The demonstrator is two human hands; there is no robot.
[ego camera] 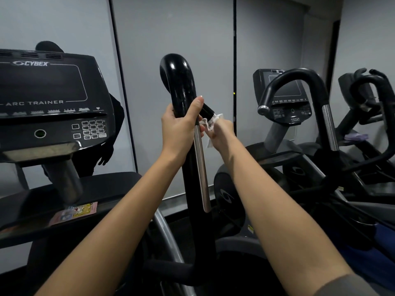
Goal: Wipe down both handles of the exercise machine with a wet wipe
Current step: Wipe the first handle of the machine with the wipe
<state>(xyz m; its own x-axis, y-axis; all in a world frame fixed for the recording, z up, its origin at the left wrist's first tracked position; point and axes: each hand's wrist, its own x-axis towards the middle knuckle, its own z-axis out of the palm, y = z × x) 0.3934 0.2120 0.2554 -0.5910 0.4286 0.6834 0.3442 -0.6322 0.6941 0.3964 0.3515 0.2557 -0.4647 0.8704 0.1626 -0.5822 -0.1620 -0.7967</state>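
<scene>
A glossy black curved handle (178, 82) of the exercise machine rises in the middle of the view, with a silver sensor strip (201, 167) down its right side. My left hand (179, 127) is wrapped around the handle just below the bend. My right hand (220, 133) holds a crumpled white wet wipe (210, 124) pressed against the handle's short black end piece (207, 112), behind the main bar. The machine's other handle is out of view.
The Cybex console (49, 99) with keypad stands at left, a pink and yellow packet (74, 212) lying on the ledge below it. A second machine (299, 107) with its own looped handle stands at right. A mirror wall (171, 28) lies ahead.
</scene>
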